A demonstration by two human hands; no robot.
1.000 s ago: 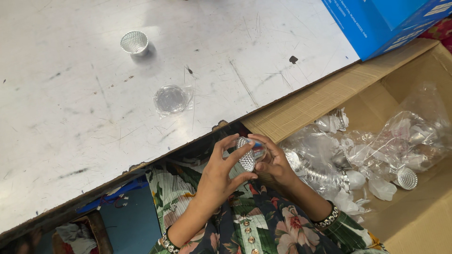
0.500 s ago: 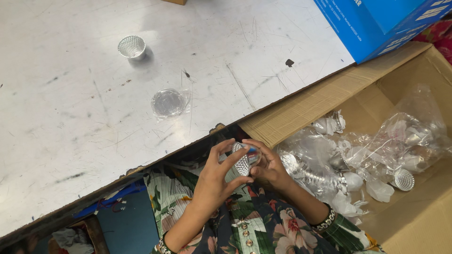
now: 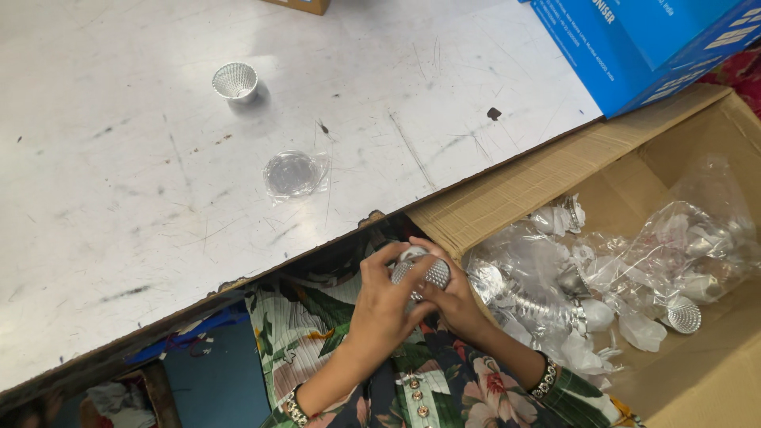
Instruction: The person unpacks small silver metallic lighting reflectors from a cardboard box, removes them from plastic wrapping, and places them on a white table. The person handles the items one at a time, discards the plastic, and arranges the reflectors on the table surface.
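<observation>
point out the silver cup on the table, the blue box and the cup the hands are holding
silver cup on the table (image 3: 235, 80), head view, on its open ribbed mouth
blue box (image 3: 634, 47), head view, on its top face
silver cup in the hands (image 3: 432, 273), head view, on its ribbed side between the fingers

Scratched white table with silver cup, clear wrapper

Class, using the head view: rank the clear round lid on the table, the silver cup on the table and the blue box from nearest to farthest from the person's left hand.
1. Clear round lid: on the table, just above the left hand.
2. Silver cup: farther up the table, upper left.
3. Blue box: top right corner, farthest.
</observation>
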